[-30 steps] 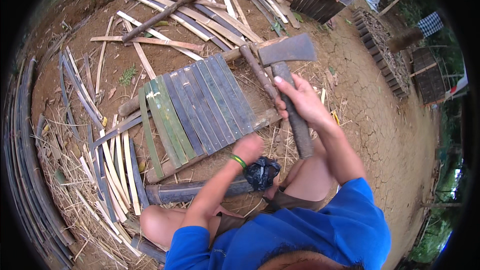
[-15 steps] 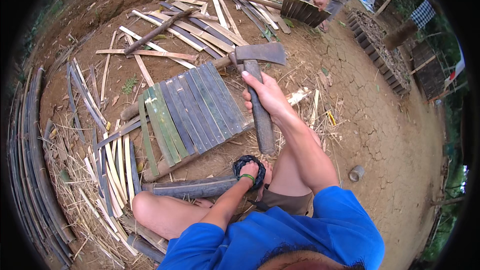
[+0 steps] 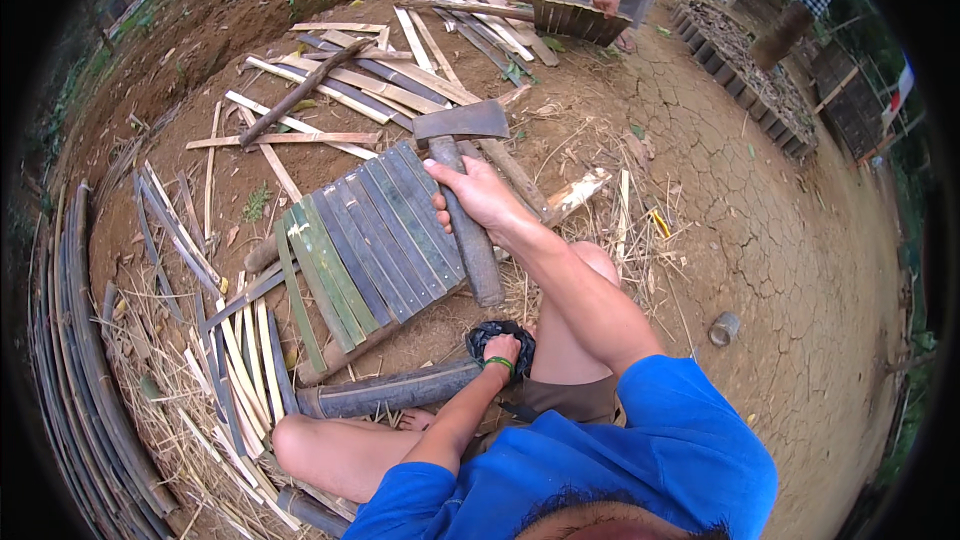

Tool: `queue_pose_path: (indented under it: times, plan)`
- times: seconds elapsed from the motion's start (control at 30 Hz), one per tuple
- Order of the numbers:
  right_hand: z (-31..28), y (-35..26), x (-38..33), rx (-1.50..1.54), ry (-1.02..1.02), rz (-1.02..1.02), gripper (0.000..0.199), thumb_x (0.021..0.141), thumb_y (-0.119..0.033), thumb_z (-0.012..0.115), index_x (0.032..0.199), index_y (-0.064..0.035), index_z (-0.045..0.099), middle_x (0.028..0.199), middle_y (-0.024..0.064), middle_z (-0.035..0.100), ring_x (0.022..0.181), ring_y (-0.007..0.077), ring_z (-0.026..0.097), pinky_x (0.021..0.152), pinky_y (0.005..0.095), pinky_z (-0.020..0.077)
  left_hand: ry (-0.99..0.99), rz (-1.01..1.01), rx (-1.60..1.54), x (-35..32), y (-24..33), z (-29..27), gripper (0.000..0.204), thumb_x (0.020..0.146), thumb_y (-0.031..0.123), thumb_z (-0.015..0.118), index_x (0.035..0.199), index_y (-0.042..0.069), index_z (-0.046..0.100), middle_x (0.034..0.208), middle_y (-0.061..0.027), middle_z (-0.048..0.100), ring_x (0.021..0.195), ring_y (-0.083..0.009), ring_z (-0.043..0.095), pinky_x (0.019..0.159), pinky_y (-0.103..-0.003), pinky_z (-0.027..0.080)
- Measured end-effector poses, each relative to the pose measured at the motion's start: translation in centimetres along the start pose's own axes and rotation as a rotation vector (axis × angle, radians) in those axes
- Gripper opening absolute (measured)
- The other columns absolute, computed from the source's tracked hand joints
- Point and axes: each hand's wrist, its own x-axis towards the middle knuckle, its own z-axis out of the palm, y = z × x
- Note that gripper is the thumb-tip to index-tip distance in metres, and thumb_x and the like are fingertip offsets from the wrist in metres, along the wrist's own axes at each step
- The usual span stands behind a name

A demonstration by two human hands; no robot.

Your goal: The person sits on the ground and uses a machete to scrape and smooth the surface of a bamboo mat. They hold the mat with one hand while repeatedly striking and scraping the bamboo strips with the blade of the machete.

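Observation:
In my right hand (image 3: 478, 195) is a hatchet (image 3: 462, 125), its dark handle slanting down toward me and its metal head raised at the far end. It hangs over the right side of a panel of flat bamboo slats (image 3: 375, 225), green at the left and dark grey across the rest. Small nail heads dot the panel's near edge. My left hand (image 3: 503, 347), with a green band at the wrist, reaches into a black plastic bag (image 3: 486, 332) by my foot. Its fingertips are hidden inside the bag. A thick dark bamboo pole (image 3: 390, 389) lies just left of the bag.
Split bamboo strips (image 3: 340, 80) lie scattered beyond the panel. Long bamboo poles (image 3: 75, 340) line the left side. At the far right, another person's hand (image 3: 606, 0) holds a second slatted panel (image 3: 580, 22). A small can (image 3: 724, 328) lies on cracked soil.
The hatchet in my right hand has moved left and slightly lower, nearer the panel's right side. My left hand stays at the bag. The view has shifted a little.

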Motion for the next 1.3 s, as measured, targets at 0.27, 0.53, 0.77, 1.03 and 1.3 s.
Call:
queue_pose_path:
  times: [0.27,0.53,0.77,1.03,1.3]
  plan:
    - [-0.1,0.0,0.0,0.001,-0.004,0.0,0.03,0.103,-0.034,0.066,0.107,-0.0073,0.053,0.072,0.0015,0.058,0.053,0.0103,0.056,0.045,0.0278,0.0483,0.141,0.042,0.057,-0.5,-1.6,-1.6,0.029,0.098,0.02,0.053,0.096,0.007,0.079,0.101,-0.0161,0.072,0.096,-0.03,0.073,0.08,-0.039,0.059]
    - [0.3,0.1,-0.1,-0.112,-0.064,-0.023,0.03,0.096,-0.021,0.074,0.109,-0.0037,0.054,0.075,0.0027,0.059,0.053,0.01,0.057,0.045,0.0276,0.0489,-0.168,-0.102,-0.16,0.6,-6.9,-9.4,0.028,0.09,0.018,0.062,0.11,0.006,0.078,0.109,-0.0238,0.075,0.103,-0.0383,0.074,0.094,-0.046,0.058]
    - [-0.9,3.4,1.5,-0.593,0.026,-0.296,0.037,0.087,-0.011,0.077,0.115,0.0037,0.057,0.084,0.0096,0.07,0.055,0.0132,0.064,0.05,0.0304,0.0533,0.546,-0.013,-1.815,-1.7,-16.4,-23.1,0.014,0.101,0.016,0.066,0.099,0.003,0.071,0.082,-0.0019,0.068,0.072,-0.0132,0.064,0.068,-0.028,0.051]
    - [1.7,4.5,2.1,-0.764,0.06,-0.532,0.032,0.081,-0.012,0.078,0.103,0.0058,0.064,0.085,0.018,0.073,0.068,0.0201,0.073,0.061,0.0363,0.0574,0.698,0.281,-2.184,-6.1,-15.2,-29.1,0.015,0.103,0.012,0.063,0.113,0.002,0.067,0.095,-0.0052,0.072,0.084,-0.013,0.068,0.08,-0.028,0.056]
    - [3.3,3.8,2.6,-0.654,0.002,-0.405,0.033,0.081,-0.01,0.078,0.105,0.0075,0.063,0.078,0.0176,0.072,0.058,0.019,0.07,0.054,0.0365,0.0556,0.999,0.076,-1.54,-7.2,-17.5,-29.8,0.016,0.096,0.002,0.071,0.111,0.0,0.067,0.098,-0.0063,0.072,0.091,-0.0127,0.068,0.085,-0.027,0.055]
